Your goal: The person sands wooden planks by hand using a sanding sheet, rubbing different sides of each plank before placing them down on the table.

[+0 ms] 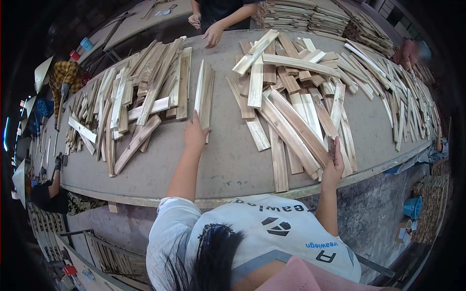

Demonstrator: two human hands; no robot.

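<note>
My left hand (195, 137) rests at the near end of a pair of wooden strips (206, 92) lying side by side on the table. Its index finger reaches along their left side, with the thumb spread across to the right. My right hand (334, 167) is closed around a small dark flat piece (332, 147), whose exact kind I cannot make out. That hand is at the near right edge of a heaped pile of wooden strips (296, 127), close to their lower ends.
Another pile of wooden strips (145, 92) lies left, and more strips (407, 99) lie far right on the long table (233, 167). A person's hand (212, 35) hovers over the far edge. Co-workers stand at both ends. Stacked wood (310, 17) is behind.
</note>
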